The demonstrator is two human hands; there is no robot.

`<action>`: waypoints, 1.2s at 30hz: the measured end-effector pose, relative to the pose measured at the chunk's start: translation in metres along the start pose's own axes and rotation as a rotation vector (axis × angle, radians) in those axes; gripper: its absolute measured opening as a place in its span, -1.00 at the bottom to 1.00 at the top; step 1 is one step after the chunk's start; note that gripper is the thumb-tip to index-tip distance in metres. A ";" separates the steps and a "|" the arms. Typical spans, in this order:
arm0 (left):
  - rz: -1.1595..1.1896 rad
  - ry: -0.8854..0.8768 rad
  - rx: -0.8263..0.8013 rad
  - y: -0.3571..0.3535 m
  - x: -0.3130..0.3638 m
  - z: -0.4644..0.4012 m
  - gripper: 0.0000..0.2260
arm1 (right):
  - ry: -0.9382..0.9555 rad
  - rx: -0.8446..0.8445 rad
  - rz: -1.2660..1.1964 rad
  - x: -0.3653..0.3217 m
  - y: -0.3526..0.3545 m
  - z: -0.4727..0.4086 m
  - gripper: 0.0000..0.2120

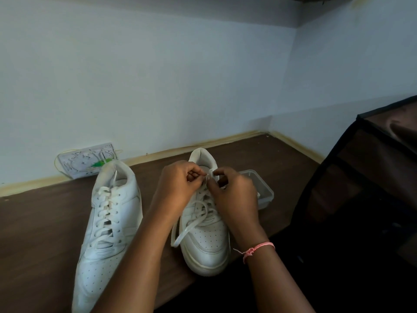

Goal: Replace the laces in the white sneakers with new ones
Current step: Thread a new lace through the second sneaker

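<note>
Two white sneakers sit on our dark brown table (45,222), toes pointing toward us, and we can read no brand mark or writing on either of them. We are working on the right sneaker (206,242), which stands upright near the table's front edge. Our left hand (178,184) and right hand (234,195) meet just above its upper eyelets, fingers curled, each pinching a bit of the white lace (200,213) between thumb and fingertips. One loose length of that lace loops down over the side of the shoe and ends near its toe. A single pink thread bracelet (259,249) circles our right wrist. The left sneaker (110,222) lies just beside our left forearm, tilted a little, laced all the way up with one lace, its perforated toe reaching past the front edge of the table. One clear plastic container (261,188) stands behind our right hand, touching or nearly touching the right sneaker; what it holds we cannot tell. Against the pale wall at the back leans one flat white packet (85,160) with a green mark on it, its print too blurred to read. At the far right stands one dark box-like piece of furniture (372,177).
</note>
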State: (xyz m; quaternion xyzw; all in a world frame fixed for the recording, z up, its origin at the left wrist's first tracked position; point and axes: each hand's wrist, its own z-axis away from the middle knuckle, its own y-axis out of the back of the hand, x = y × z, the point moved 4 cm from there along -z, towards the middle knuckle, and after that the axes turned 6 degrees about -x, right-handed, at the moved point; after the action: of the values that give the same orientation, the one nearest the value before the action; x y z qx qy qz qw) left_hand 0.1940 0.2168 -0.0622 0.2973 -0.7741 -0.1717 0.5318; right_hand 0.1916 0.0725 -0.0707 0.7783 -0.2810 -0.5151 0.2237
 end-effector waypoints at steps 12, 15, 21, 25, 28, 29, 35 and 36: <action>0.259 0.146 0.008 -0.017 -0.013 0.001 -0.91 | -0.073 -0.139 -0.102 0.014 0.002 -0.007 -0.73; 0.368 0.202 -0.009 -0.020 -0.013 0.003 -0.89 | -0.079 -0.116 -0.108 0.013 0.002 -0.006 -0.73; 0.461 0.228 -0.024 -0.021 -0.013 0.004 -0.83 | -0.087 -0.138 -0.138 0.013 0.000 -0.006 -0.75; 0.448 0.212 0.022 -0.023 -0.012 0.004 -0.87 | -0.107 -0.131 -0.203 0.018 0.002 -0.008 -0.85; 0.439 0.203 0.015 -0.018 -0.010 0.004 -0.83 | -0.114 -0.046 -0.279 0.020 -0.002 -0.007 -0.92; 0.412 0.201 0.001 -0.017 -0.011 0.003 -0.83 | -0.114 -0.021 -0.289 0.020 -0.003 -0.007 -0.93; 0.195 -0.009 0.052 -0.006 0.002 0.000 -0.78 | -0.042 0.146 -0.208 0.019 0.024 -0.018 -0.76; 0.159 -0.063 0.036 -0.008 0.008 -0.001 -0.78 | -0.013 0.159 -0.241 0.018 0.031 -0.019 -0.78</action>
State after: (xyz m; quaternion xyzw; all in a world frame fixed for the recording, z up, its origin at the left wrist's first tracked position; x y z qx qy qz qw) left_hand 0.1948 0.2058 -0.0608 0.2390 -0.8144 -0.1244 0.5139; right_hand 0.2086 0.0387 -0.0554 0.8184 -0.2269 -0.5192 0.0959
